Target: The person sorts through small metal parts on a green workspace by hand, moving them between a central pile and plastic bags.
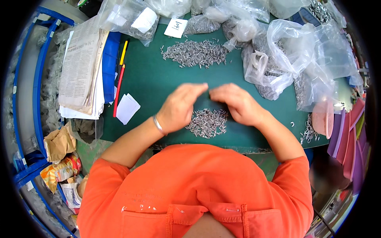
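A small heap of shiny little metal pieces (207,123) lies near the front edge of the green tabletop (149,75). My left hand (176,107) curves around its left and far side, and my right hand (239,104) does the same on the right. Both hands hold nothing that I can see, with fingers stretched out toward each other and a narrow gap between the tips. The right fingertips are slightly blurred. A larger, wider heap of similar metal pieces (196,53) sits farther back.
Clear plastic bags of metal parts (274,55) crowd the back and right. At left are stacked newspapers (81,65), white paper slips (127,109) and a red-and-yellow stick-like tool (119,89). A pink container (322,119) stands at the right edge beside loose metal rings (309,130).
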The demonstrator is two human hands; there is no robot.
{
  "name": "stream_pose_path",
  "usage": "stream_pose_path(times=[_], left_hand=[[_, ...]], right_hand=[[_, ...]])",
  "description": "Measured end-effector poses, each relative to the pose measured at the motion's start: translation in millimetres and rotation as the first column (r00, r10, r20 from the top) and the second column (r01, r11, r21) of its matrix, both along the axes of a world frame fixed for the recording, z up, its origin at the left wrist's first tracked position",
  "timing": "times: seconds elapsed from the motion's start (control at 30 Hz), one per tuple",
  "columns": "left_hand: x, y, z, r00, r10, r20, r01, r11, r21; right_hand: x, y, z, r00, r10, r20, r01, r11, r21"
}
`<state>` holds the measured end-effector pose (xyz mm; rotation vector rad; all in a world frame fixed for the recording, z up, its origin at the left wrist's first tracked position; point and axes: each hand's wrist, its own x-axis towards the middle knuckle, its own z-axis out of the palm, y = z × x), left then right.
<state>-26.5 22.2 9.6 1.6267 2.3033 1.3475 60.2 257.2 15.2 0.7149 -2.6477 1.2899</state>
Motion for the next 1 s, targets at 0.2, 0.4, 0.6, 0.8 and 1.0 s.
stream_pose_path(times=[0.2, 0.4, 0.6, 0.8, 1.0], left_hand=[[-43, 34, -16, 0.943, 0.315, -0.107, -0.318, 0.948, -0.014], [-21, 20, -16, 0.961, 0.277, -0.021, -0.277, 0.96, -0.025], [-9, 14, -10, 0.962, 0.227, -0.155, -0.231, 0.973, -0.01], [-12, 10, -9, 0.95, 0.283, -0.129, -0.282, 0.959, 0.027], [-8, -3, -11, 0.951, 0.303, -0.061, -0.303, 0.953, 0.01]], right_hand=[[-60, -10, -6, 0.965, -0.175, -0.196, 0.196, 0.976, 0.095], [-49, 3, -9, 0.968, -0.203, -0.147, 0.211, 0.977, 0.038], [-33, 3, -6, 0.978, -0.157, -0.137, 0.164, 0.985, 0.044], [-25, 2, -4, 0.981, -0.16, -0.106, 0.164, 0.986, 0.03], [-13, 1, -7, 0.981, -0.169, -0.09, 0.171, 0.985, 0.017]])
